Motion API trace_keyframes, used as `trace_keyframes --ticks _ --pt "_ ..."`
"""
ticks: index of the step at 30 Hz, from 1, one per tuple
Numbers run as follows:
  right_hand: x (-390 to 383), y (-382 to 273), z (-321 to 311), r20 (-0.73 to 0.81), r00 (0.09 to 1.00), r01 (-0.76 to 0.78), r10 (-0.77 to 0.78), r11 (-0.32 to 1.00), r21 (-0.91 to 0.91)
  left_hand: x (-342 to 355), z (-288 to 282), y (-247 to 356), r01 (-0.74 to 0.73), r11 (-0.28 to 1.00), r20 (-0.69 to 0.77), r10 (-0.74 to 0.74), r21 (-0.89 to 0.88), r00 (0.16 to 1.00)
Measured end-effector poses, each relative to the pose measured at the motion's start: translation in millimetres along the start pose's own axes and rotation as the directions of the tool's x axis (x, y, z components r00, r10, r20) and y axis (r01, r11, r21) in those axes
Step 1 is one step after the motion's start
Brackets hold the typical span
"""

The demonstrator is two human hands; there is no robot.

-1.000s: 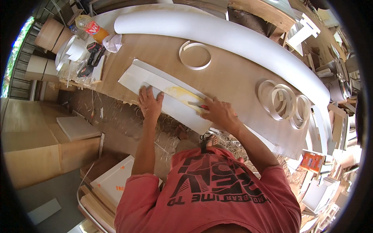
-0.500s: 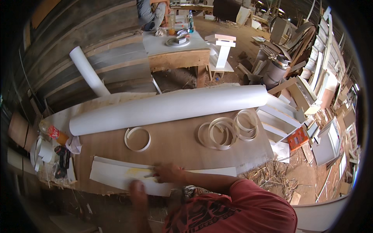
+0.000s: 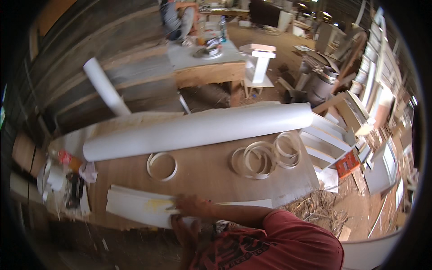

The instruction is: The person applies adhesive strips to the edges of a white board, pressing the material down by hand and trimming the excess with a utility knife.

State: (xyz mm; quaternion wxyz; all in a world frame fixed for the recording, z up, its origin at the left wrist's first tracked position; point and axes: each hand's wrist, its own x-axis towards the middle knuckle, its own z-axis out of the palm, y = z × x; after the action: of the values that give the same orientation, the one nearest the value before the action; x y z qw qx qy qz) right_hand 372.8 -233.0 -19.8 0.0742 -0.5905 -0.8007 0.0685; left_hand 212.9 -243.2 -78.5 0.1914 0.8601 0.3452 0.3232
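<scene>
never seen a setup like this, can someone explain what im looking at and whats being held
No machine here, just a person using two bare hands. Every picture comes from a wide fisheye camera on that person's head, so straight edges bend near the rim. On the brown worktable lie a long white roll, several loops of pale strip and a white panel with a yellow patch. The right hand is over the panel and seems to grip a small thin tool, too blurred to name. The left hand is at the panel's near edge; whether it holds anything is unclear.
</scene>
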Motion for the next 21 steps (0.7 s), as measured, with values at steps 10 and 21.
trace_keyframes --ticks 10,21 --pt "6.6 -5.4 -1.0 -0.017 0.966 -0.242 0.258 0.924 0.296 -0.3 3.0 -2.9 0.147 0.989 0.012 -0.148 0.008 0.989" --pt "6.6 -6.1 -0.3 0.102 0.93 -0.368 0.354 0.898 0.242 -0.7 10.9 0.0 0.166 0.986 0.003 -0.166 -0.008 0.986"
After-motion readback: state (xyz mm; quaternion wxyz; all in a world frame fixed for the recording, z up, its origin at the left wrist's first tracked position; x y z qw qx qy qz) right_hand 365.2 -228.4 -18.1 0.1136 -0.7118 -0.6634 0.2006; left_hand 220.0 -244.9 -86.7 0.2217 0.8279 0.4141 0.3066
